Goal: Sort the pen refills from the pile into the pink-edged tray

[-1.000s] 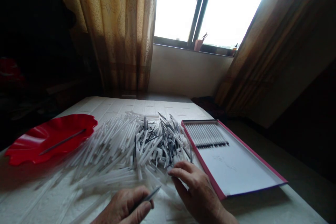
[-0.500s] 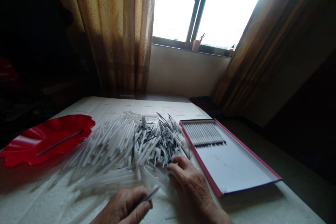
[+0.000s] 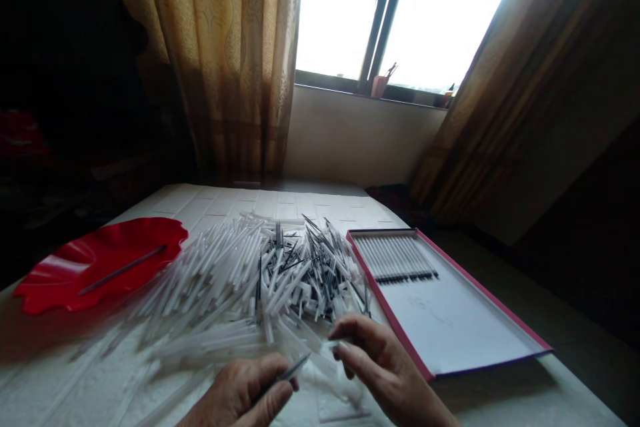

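My left hand [image 3: 255, 390] is closed around a pen [image 3: 299, 365], its pointed end sticking out past the thumb toward the right. To its right, my right hand [image 3: 375, 363] pinches a small pale piece [image 3: 334, 345] between thumb and fingertips; its exact kind is too small to tell. Just beyond both hands lies a heap of dark pen refills and white parts [image 3: 315, 267]. Left of that heap, many clear pen barrels [image 3: 215, 273] lie loosely together. A shallow box lid with pink edges [image 3: 450, 333] holds a row of pens [image 3: 397, 257] at its far end.
A red wavy-rimmed dish [image 3: 55, 280] with one pen [image 3: 123, 270] in it stands at the left. A pale brick-patterned cloth [image 3: 200, 203] covers the table. Behind are curtains [image 3: 235, 47] and a window with a pink cup [image 3: 379, 85] on its sill.
My right hand has drawn back from the parts heap toward my left hand, and a small pale piece now shows in its fingertips. The left hand keeps the pen. The view has shifted slightly.
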The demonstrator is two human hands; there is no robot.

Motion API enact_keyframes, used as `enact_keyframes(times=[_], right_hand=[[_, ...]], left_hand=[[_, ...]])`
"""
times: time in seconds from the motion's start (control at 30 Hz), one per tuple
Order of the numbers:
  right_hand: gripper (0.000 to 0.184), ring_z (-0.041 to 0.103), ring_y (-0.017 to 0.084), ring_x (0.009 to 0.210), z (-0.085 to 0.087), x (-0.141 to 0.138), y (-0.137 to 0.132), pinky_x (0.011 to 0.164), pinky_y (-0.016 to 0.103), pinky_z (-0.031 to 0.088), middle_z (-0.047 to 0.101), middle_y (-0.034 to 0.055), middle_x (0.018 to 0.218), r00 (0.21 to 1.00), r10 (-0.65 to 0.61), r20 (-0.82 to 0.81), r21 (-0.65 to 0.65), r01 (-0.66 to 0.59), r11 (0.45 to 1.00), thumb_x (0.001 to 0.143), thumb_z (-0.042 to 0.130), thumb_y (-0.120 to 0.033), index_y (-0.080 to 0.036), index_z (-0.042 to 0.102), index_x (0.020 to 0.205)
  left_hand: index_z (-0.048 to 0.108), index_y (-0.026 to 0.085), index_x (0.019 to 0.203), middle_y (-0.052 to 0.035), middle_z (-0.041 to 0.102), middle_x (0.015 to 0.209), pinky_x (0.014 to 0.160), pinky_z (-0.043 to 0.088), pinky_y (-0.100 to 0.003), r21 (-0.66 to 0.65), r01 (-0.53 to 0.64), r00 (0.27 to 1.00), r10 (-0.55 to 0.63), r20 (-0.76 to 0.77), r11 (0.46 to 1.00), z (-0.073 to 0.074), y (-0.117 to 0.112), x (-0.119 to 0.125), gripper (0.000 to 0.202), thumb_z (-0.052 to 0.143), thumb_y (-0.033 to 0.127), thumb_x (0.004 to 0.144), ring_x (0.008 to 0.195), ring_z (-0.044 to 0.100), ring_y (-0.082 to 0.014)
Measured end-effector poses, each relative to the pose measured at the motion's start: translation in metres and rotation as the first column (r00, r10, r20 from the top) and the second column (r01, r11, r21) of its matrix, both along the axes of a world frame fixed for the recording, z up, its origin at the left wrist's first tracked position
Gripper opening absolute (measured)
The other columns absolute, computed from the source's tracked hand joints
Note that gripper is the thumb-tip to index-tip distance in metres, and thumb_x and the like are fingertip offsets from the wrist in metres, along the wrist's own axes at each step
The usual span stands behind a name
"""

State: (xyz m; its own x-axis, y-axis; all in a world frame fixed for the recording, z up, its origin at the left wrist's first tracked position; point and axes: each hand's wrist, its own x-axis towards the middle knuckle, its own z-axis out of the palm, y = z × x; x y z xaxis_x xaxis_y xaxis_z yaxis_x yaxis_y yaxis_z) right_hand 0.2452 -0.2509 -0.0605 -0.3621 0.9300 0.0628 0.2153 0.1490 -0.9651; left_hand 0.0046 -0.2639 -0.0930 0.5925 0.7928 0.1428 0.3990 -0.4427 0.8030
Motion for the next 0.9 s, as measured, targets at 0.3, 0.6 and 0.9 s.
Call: enact_keyframes(times=[0.3, 0.6, 0.9], right_hand=[[0.02, 0.05, 0.014, 0.063, -0.005, -0.011, 0.0, 0.057, 0.024, 0.04, 0.057, 0.0, 0.069, 0.996, 0.008, 0.087, 0.084, -0.016, 0.996, 0.085, 0.058, -0.032, -0.016, 0.069, 0.088], [0.032, 0.059, 0.015, 0.065, -0.013, -0.012, 0.0, 0.061, 0.026, 0.047, 0.069, 0.0049, 0.077, 0.993, 0.118, 0.007, 0.023, -0.118, 0.993, 0.086, 0.065, -0.044, -0.017, 0.074, 0.099], [0.037, 0.052, 0.01, 0.053, -0.017, -0.009, 0.001, 0.051, 0.02, 0.042, 0.061, 0.0027, 0.069, 0.978, 0.204, 0.033, -0.119, -0.199, 0.973, 0.09, 0.056, -0.047, -0.013, 0.069, 0.085]], left_hand=[[0.064, 0.021, 0.09, 0.0027, 0.067, 0.074, 0.063, 0.043, -0.015, 0.014, 0.007, 1.0, -0.007, -0.017, 1.0, 0.001, -0.003, 0.002, 0.033, 0.04, 0.04, 0.102, 0.068, 0.064, -0.013], [0.069, 0.022, 0.098, 0.0007, 0.075, 0.083, 0.067, 0.047, -0.016, 0.022, 0.028, 1.0, -0.028, -0.004, 0.999, 0.004, -0.003, 0.004, 0.027, 0.044, 0.033, 0.101, 0.074, 0.07, -0.0155], [0.066, 0.025, 0.096, 0.0018, 0.076, 0.085, 0.067, 0.046, -0.014, 0.109, 0.055, 0.997, -0.05, -0.053, 0.992, 0.008, -0.003, 0.006, 0.023, 0.044, 0.029, 0.101, 0.073, 0.072, -0.0138]])
